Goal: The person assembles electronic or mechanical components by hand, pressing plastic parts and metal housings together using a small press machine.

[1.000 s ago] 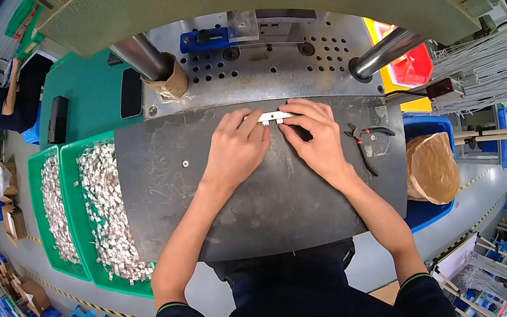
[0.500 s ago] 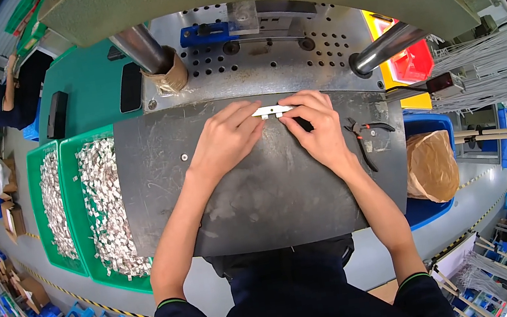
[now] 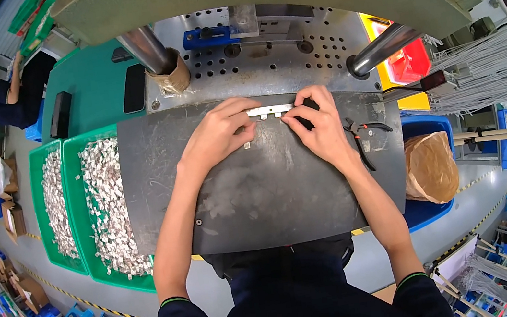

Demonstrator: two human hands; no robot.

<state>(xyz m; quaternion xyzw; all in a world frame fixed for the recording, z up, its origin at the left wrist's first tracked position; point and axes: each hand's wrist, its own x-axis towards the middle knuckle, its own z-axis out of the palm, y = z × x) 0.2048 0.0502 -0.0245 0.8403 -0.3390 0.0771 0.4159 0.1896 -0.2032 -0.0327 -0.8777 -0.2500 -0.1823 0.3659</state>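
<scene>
Slim silver-white metal bar with small tabs along its near side (image 3: 270,111): one; near the far edge of the dark grey flat board (image 3: 259,197), roughly midway between its left and right edges. Grip: bare left hand (image 3: 220,130) closed about the left end, finger contact partly hidden; bare right hand (image 3: 318,119) pinching the right end. Handling, as judged: light, stiff, somewhat slippery; tabs likeliest to bend. Best hold: both ends, by the long edges, clear of the tabs. Adjacent: metal pliers with red-and-black handles (image 3: 357,132), near the board's right edge.
</scene>
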